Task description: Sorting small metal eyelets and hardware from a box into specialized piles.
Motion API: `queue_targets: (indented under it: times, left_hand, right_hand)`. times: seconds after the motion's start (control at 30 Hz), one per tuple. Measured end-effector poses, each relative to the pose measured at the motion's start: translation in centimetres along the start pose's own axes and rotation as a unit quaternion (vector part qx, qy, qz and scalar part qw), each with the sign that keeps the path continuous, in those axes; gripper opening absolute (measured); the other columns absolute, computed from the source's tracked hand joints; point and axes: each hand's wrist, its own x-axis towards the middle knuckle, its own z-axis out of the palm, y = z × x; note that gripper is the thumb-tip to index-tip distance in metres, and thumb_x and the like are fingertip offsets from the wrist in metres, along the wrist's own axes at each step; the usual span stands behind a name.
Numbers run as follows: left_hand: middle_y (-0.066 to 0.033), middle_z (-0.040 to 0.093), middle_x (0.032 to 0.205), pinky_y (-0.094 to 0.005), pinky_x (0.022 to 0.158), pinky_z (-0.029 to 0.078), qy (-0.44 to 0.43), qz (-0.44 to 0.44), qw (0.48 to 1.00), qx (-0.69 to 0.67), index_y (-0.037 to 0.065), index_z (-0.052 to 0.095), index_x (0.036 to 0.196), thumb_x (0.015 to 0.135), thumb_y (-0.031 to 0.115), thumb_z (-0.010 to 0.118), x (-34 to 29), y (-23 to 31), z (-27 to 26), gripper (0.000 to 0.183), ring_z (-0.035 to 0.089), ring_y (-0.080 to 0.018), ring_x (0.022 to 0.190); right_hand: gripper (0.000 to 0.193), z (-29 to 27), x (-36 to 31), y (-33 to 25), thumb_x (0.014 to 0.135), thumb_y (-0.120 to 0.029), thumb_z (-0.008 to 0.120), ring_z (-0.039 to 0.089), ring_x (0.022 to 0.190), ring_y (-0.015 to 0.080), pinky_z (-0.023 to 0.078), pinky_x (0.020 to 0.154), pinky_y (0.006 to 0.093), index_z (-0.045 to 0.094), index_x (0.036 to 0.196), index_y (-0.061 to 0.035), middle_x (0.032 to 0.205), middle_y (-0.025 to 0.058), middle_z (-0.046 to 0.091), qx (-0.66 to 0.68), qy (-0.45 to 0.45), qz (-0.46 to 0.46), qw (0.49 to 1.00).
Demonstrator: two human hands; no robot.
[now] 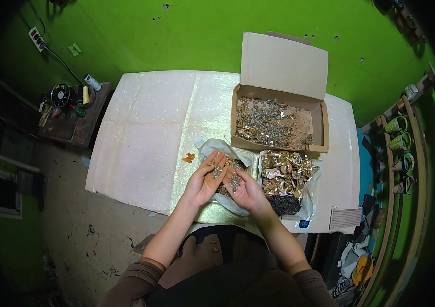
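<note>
Small metal beads (226, 176) were cupped in the open left hand (204, 181) and right hand (245, 190); palms were best kept level above the tray (248, 153).

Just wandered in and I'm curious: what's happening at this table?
A person sits at a white glittery table. The left hand and right hand, palms up, each hold small shiny metal trinkets above a white plastic bag. Behind stands an open cardboard box of metal pieces.
</note>
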Motion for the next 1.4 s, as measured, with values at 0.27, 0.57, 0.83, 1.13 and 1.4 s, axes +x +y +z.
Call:
queue_targets:
  times: [0.27, 0.57, 0.83, 1.13, 1.4]
  left_hand:
    - [-0.0097, 0.034, 0.135, -0.0365, 0.102, 0.033, 0.010, -0.015, 0.999, -0.039, 0.005, 0.029, 0.132, 0.085, -0.005, 0.034, 0.4, 0.2, -0.7, 0.048, 0.032, -0.0209, 0.126]
    - [-0.0099, 0.033, 0.136, -0.0366, 0.103, 0.032, -0.007, -0.015, 0.999, -0.048, 0.006, 0.028, 0.133, 0.085, -0.004, 0.033, 0.3, 0.4, -0.8, 0.049, 0.030, -0.0208, 0.127]
    - [-0.0110, 0.032, 0.136, -0.0346, 0.102, 0.032, 0.015, 0.008, 0.999, 0.032, 0.004, 0.028, 0.132, 0.085, -0.004, 0.034, 0.1, 0.4, -0.6, 0.049, 0.030, -0.0212, 0.127]
    - [-0.0126, 0.035, 0.134, -0.0323, 0.102, 0.029, 0.007, 0.026, 0.989, 0.143, 0.002, 0.031, 0.131, 0.087, 0.009, 0.036, -0.3, 0.0, 0.5, 0.045, 0.033, -0.0200, 0.124]
    - [-0.0103, 0.028, 0.139, -0.0352, 0.105, 0.016, -0.040, 0.017, 0.923, 0.382, 0.004, 0.030, 0.134, 0.091, 0.025, 0.032, -0.6, -0.4, 1.6, 0.047, 0.022, -0.0203, 0.129]
  right_hand:
    - [0.034, 0.2, -1.2, -3.2, 0.091, -0.010, 0.036, 0.048, 0.111, 0.0273, 0.040, 0.097, 0.0355, 0.038, 0.120, 0.0082, 0.117, 0.0200, 0.047, -0.061, -0.047, 0.008, 0.997]
    - [0.042, 0.8, -1.6, -2.9, 0.094, -0.023, 0.031, 0.046, 0.114, 0.0249, 0.038, 0.097, 0.0362, 0.036, 0.124, 0.0053, 0.122, 0.0154, 0.046, -0.028, -0.120, 0.026, 0.992]
    - [0.044, 1.6, -1.1, -2.9, 0.093, -0.027, 0.035, 0.039, 0.120, 0.0197, 0.030, 0.100, 0.0317, 0.037, 0.126, 0.0027, 0.126, 0.0133, 0.044, -0.233, -0.045, -0.097, 0.967]
    - [0.047, 0.9, -1.3, -2.4, 0.093, -0.026, 0.035, 0.034, 0.123, 0.0176, 0.026, 0.101, 0.0291, 0.031, 0.130, 0.0010, 0.134, 0.0126, 0.036, -0.235, -0.065, -0.093, 0.965]
    - [0.043, -0.1, -1.0, -1.9, 0.092, -0.020, 0.037, 0.037, 0.121, 0.0201, 0.029, 0.100, 0.0290, 0.033, 0.129, 0.0010, 0.131, 0.0136, 0.039, -0.222, -0.038, -0.104, 0.969]
